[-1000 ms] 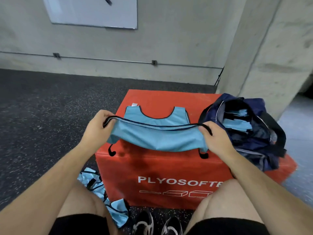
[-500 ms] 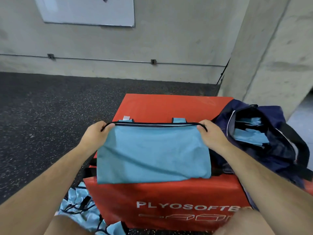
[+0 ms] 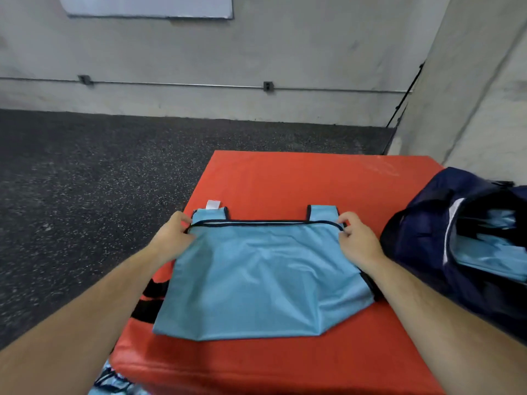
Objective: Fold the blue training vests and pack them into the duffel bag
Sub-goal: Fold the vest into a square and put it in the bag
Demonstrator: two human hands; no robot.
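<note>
With my left hand (image 3: 174,238) and right hand (image 3: 358,240) each pinching a corner of the blue vest's (image 3: 262,280) hem on the red box (image 3: 285,178), I should align it squarely with the shoulder straps before pressing flat, duffel bag (image 3: 422,246) just beside.

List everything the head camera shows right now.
folded vest: one, light blue with black trim, flat on the box
box: one, red, in front of the person
duffel bag: one, navy, open, at the box's right edge
packed vests: count unclear, light blue, inside the duffel bag
loose vests: count unclear, light blue, on the floor, lower left
whiteboard: one, white, on the wall
left hand: pinches the folded vest's far left corner
right hand: pinches its far right corner
</note>
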